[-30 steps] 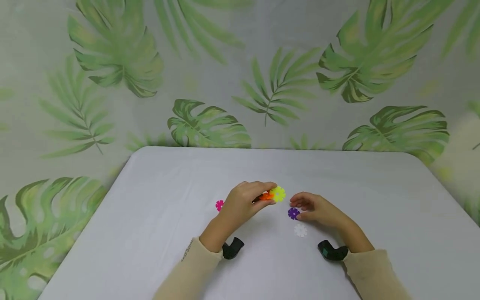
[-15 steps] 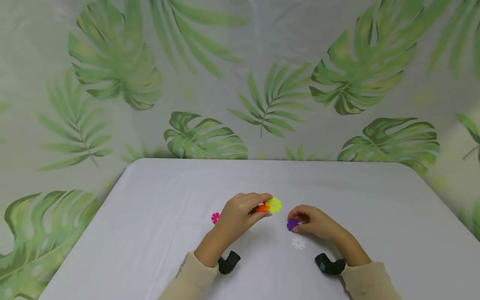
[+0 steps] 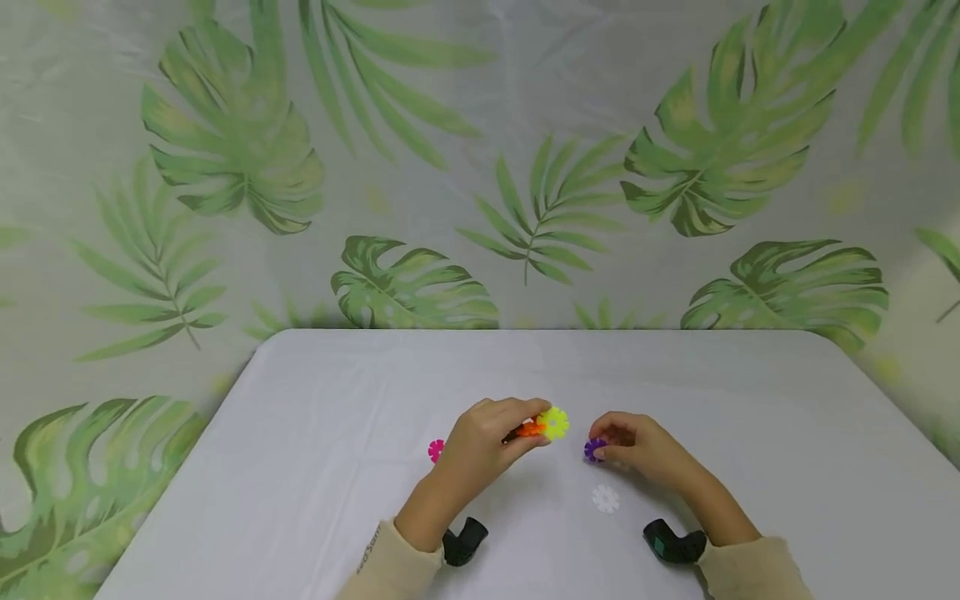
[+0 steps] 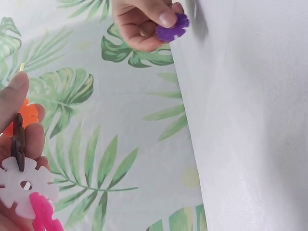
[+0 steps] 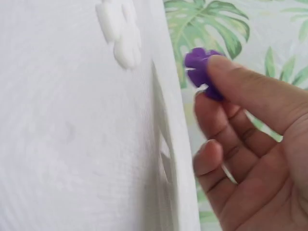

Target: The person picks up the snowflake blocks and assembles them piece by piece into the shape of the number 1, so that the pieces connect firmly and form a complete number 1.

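My left hand (image 3: 476, 442) grips a row of joined snowflake discs. A yellow disc (image 3: 558, 418) sticks out past the fingertips, with an orange disc (image 4: 32, 114) behind it. In the left wrist view a dark brown disc (image 4: 18, 144), a white disc (image 4: 10, 179) and a pink disc (image 4: 42, 211) continue the row. Just to the right, my right hand (image 3: 647, 446) pinches a purple snowflake disc (image 5: 197, 60) between thumb and fingers. A small gap separates the purple disc from the yellow one. The left palm hides part of the row.
A loose white snowflake disc (image 3: 606, 488) lies on the white-covered table (image 3: 337, 400), in front of the right hand. Black wrist devices stick out beside both sleeves, the left one (image 3: 467, 542) and the right one (image 3: 671, 543). A leaf-patterned cloth (image 3: 420, 167) hangs behind the table.
My right fingers have closed on the purple disc and turned it; earlier they were only beside it. The left hand keeps its hold on the joined discs. The head view has tilted up slightly.
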Available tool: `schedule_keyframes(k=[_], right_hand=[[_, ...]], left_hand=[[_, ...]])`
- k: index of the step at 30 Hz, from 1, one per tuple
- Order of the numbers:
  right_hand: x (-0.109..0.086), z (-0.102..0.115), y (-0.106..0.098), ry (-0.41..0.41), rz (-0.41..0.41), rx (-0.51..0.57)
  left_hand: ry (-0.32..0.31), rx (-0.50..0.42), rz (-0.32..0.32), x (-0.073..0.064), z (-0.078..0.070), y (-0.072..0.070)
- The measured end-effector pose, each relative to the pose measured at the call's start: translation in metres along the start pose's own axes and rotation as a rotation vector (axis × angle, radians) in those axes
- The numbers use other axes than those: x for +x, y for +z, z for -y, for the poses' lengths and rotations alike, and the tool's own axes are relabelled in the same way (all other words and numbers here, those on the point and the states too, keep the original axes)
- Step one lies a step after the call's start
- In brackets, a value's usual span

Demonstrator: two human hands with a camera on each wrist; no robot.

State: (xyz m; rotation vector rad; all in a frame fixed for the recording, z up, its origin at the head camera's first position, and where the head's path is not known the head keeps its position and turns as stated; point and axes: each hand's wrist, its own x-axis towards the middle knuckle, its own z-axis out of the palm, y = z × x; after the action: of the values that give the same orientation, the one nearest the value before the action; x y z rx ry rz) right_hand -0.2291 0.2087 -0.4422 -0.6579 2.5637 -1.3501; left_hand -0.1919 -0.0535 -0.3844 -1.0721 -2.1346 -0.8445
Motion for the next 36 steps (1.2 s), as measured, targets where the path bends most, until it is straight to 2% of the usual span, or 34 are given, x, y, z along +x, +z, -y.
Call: schedule_keyframes(k=[5,8,12,19,27,36], right_hand=[[-0.003,0.008,-0.004,0.006,-0.093,0.085],[-0.006,0.012,-0.008,-0.062,-0.151,0.161],[-0.01,0.019,-0.014,-0.186,-0.201,0.21],[-0.007,0.04,-0.017,-0.333,-0.194,0.206],[-0.015,0.063,-0.012,-0.396,-0.229,0.196],[-0.016,0.076,-0.002,-0.463,-0.207,0.177]], left_hand=[[0.001,-0.003,0.011,0.002,-0.003,-0.002],[0.023,0.006,0.015,0.005,-0.003,-0.001],[0.041,0.01,0.025,0.008,-0.001,0.001],[0.033,0.019,0.022,0.006,0.003,0.0],[0.028,0.011,0.028,0.004,0.001,0.001],[0.009,0.014,0.038,0.0,0.001,-0.002]])
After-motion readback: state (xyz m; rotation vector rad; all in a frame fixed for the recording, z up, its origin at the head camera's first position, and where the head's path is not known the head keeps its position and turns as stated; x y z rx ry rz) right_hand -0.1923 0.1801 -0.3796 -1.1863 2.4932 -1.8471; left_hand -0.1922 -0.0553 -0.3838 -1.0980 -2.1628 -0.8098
